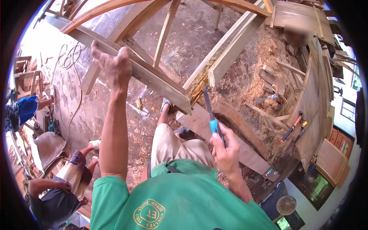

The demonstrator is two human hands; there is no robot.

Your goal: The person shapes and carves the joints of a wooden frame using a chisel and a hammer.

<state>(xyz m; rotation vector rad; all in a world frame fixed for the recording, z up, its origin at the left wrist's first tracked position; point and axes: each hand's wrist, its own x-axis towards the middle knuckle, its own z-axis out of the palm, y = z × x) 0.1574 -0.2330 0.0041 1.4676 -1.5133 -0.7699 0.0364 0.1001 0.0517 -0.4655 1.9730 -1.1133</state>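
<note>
Left of centre, my left hand (113, 65) grips a long wooden beam (153, 82) that slants down to the right. My right hand (226, 149) is closed around the blue handle (215, 126) of a chisel (208, 103), its flat dark blade pointing up and away from me. The blade tip is close to a rough, splintered yellowish patch of wood (197, 88), beside the beam's near end. A second pale beam (230, 53) runs up to the right from there. Whether the tip touches the wood I cannot tell.
A curved wooden rail (111, 5) spans the top of the frame. Planks (237, 132) lie on the shaving-strewn floor near my legs. Stacked boards (310, 103) and tools (293, 126) are on the right. Other people (57, 195) are at the left, near a cord (79, 88).
</note>
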